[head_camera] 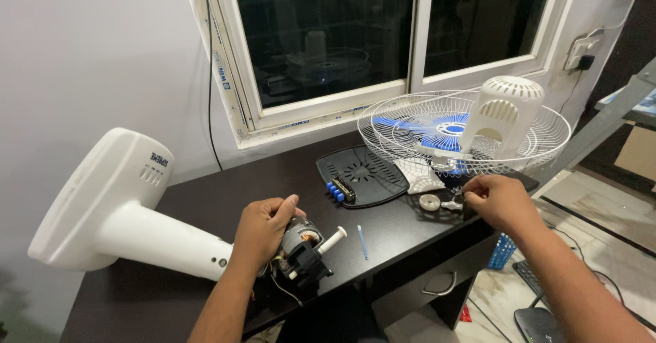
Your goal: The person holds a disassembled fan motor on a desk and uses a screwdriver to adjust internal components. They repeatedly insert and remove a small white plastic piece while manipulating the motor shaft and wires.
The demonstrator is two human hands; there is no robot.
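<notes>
My left hand [263, 230] rests on top of a bare fan motor [304, 247] with a white shaft, gripping it at the near edge of a dark table [205, 199]. The motor sits at the end of a white fan stand and base [116, 213] lying on its side. My right hand [499, 199] is pinched over small metal parts [454, 196] beside a round white disc [430, 202], right by a wire fan guard [410, 121]. I cannot see whether its fingers hold a part.
The wire guard holds a blue blade [437, 131] and a white motor cover [502, 114]. A black panel with blue buttons [359, 175] lies mid-table. A thin blue stick [362, 242] lies near the motor. A window [383, 35] is behind; a blue basket [502, 251] stands on the floor.
</notes>
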